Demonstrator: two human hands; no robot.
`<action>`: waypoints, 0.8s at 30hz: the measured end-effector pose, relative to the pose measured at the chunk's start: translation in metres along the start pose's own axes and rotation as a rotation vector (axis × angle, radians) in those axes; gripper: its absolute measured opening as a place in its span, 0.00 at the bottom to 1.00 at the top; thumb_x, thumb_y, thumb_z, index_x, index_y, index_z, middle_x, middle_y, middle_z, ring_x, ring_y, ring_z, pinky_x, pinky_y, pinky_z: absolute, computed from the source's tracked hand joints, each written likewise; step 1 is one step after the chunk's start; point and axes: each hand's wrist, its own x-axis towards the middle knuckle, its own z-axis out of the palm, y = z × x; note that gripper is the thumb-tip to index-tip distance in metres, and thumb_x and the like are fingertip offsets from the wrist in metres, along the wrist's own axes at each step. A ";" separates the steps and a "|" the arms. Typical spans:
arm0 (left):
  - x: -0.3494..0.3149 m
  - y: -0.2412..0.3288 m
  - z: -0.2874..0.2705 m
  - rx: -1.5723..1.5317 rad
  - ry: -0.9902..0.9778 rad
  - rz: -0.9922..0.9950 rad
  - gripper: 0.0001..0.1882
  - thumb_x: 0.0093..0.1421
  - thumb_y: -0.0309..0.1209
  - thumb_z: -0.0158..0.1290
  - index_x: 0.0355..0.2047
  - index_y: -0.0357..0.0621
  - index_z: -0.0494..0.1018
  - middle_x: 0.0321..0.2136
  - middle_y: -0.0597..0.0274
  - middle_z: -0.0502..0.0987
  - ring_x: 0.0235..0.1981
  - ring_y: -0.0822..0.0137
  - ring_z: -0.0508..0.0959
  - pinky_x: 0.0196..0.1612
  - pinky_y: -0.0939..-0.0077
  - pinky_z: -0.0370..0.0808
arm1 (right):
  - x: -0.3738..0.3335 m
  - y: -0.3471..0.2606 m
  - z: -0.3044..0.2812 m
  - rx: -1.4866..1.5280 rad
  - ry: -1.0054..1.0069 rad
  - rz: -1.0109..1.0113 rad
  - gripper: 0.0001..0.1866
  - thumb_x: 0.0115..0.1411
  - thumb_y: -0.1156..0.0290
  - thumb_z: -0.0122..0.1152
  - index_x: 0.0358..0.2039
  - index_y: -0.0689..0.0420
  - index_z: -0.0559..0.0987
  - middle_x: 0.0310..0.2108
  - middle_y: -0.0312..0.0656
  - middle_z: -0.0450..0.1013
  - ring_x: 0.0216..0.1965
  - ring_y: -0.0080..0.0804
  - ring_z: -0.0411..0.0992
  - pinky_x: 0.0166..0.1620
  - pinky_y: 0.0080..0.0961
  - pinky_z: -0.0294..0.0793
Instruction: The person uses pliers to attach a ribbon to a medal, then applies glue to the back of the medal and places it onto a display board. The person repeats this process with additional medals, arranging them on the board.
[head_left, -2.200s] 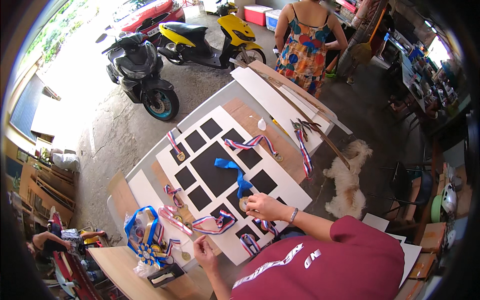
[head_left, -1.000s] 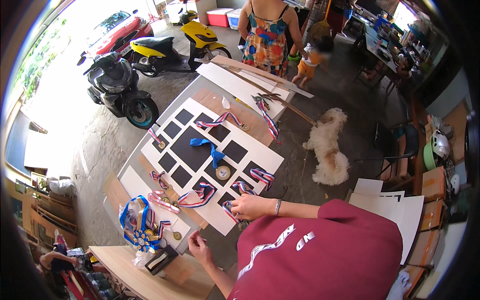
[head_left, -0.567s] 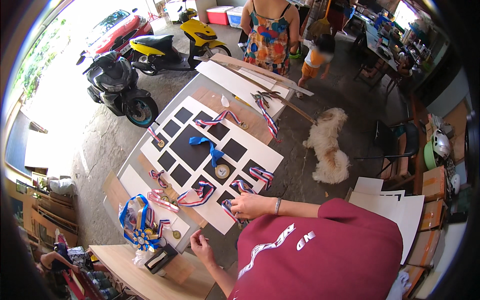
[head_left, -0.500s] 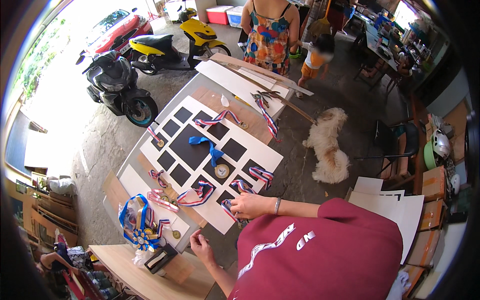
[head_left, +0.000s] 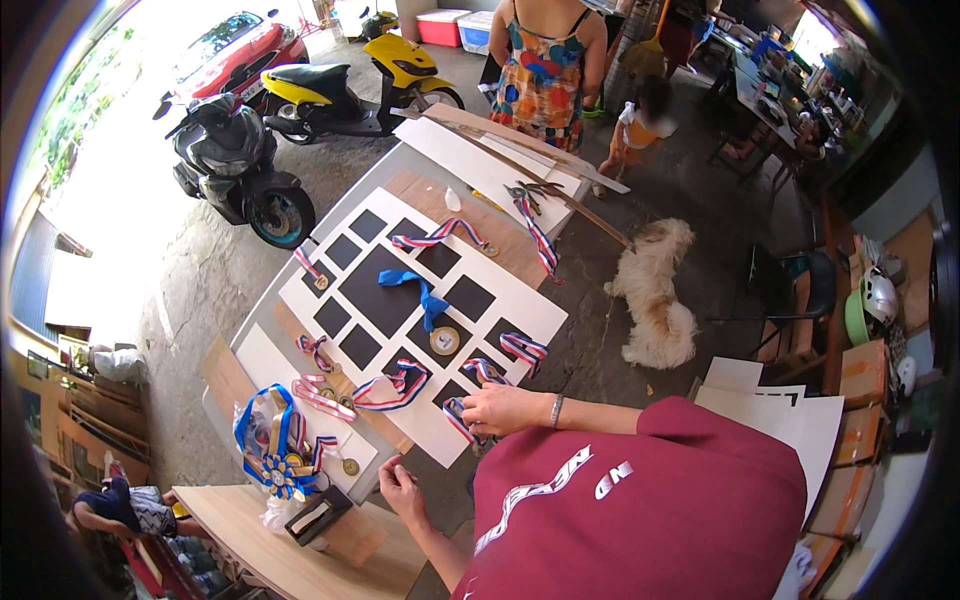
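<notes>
My right hand is at the near right corner of a white board with black rectangular panels. Its fingers are closed on the striped ribbon of a medal; the fingertips are partly hidden. My left hand hovers by the table's near edge, fingers loosely curled and apart, nothing visible in it. Across the board lie medals on red, white and blue ribbons, among them a looped striped ribbon. A large medal with a bright blue ribbon rests near the middle.
Blue ribbons with a rosette and a dark box sit at the near left. Pliers and dark tools lie at the far end. A dog stands right of the table. Two people stand beyond; motorcycles are parked at the far left.
My hands stay in nearly the same place. The small person in the background has turned and shifted slightly, and the view has moved a little.
</notes>
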 end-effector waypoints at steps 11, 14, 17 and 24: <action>0.001 -0.010 -0.011 0.032 0.026 -0.043 0.07 0.68 0.27 0.50 0.41 0.37 0.75 0.24 0.68 0.73 0.24 0.78 0.71 0.29 0.83 0.70 | 0.019 0.002 0.015 -0.016 -0.046 -0.052 0.11 0.63 0.60 0.59 0.33 0.54 0.78 0.36 0.41 0.73 0.43 0.40 0.74 0.48 0.40 0.69; 0.002 -0.015 -0.013 0.056 0.023 -0.078 0.07 0.68 0.27 0.50 0.42 0.38 0.74 0.25 0.69 0.73 0.25 0.77 0.71 0.30 0.82 0.70 | 0.027 0.003 0.012 -0.026 -0.095 -0.067 0.11 0.64 0.59 0.58 0.33 0.53 0.78 0.35 0.40 0.73 0.43 0.38 0.74 0.48 0.39 0.69; 0.002 -0.010 -0.008 0.039 0.025 -0.086 0.07 0.69 0.28 0.50 0.42 0.38 0.75 0.25 0.68 0.73 0.26 0.77 0.72 0.31 0.82 0.71 | 0.032 0.008 0.012 -0.012 -0.102 -0.077 0.10 0.64 0.60 0.59 0.34 0.53 0.78 0.35 0.41 0.73 0.43 0.39 0.74 0.48 0.39 0.69; 0.008 -0.025 -0.006 0.043 0.076 -0.141 0.07 0.67 0.27 0.51 0.41 0.37 0.75 0.24 0.68 0.74 0.26 0.77 0.72 0.32 0.82 0.71 | 0.047 0.022 0.005 0.008 -0.116 -0.105 0.09 0.62 0.62 0.61 0.34 0.54 0.77 0.35 0.42 0.72 0.42 0.40 0.74 0.46 0.40 0.70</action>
